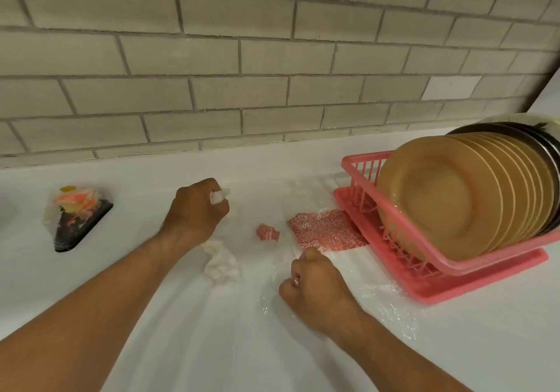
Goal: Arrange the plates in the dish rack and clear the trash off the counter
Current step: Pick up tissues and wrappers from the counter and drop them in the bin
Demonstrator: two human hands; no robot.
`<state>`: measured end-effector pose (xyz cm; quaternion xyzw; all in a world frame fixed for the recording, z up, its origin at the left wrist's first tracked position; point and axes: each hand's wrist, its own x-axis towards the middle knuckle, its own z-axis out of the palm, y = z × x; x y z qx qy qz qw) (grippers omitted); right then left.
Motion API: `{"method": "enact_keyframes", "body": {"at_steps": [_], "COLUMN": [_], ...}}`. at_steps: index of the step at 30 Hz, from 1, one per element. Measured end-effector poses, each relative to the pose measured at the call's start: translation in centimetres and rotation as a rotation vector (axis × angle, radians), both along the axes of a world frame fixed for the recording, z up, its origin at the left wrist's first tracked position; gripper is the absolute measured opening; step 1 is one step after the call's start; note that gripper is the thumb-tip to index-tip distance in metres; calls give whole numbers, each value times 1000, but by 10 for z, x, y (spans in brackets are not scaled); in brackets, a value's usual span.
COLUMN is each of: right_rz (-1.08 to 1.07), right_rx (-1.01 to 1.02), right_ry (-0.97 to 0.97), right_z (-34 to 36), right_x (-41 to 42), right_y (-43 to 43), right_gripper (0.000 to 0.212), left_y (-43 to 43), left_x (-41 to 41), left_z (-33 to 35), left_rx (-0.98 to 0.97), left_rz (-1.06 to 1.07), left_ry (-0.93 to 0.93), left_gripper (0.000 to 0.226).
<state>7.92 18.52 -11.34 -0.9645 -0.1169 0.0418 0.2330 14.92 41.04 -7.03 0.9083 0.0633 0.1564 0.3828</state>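
The left hand (197, 206) is curled into a fist on the white counter (212, 346), and it pinches a little white scrap (218, 196) that pokes out by the thumb. A crumpled white tissue (219, 262) lies right beside that wrist. The right hand (315, 282) is curled too, and it grips the clear bag (327, 231) (the one with red print on it), which lies flat and reaches up to the pink dish rack (485, 278). Between the two hands sits a small red crumpled bit (267, 233). The tan plates (439, 197) stand on edge in the rack, in a row, with dark plates (545, 149) behind them. Far to the left is a three-cornered food box (77, 215).
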Motion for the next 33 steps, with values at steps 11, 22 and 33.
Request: {"method": "enact_keyframes", "body": {"at_steps": [11, 22, 33], "right_rz": [-114, 8, -80], "right_rx": [271, 234, 415], "right_ry": [-125, 111, 140], "right_z": [45, 40, 59], "right_x": [-32, -51, -69], "right_y": [-62, -164, -256], "right_gripper": [40, 92, 25], "left_y": [-69, -181, -272], "left_x": [-59, -117, -177], "left_z": [34, 23, 10], "left_rx": [-69, 124, -65], "left_rz": [-314, -262, -39], "left_ry": [35, 52, 11], "left_gripper": [26, 27, 21]}}
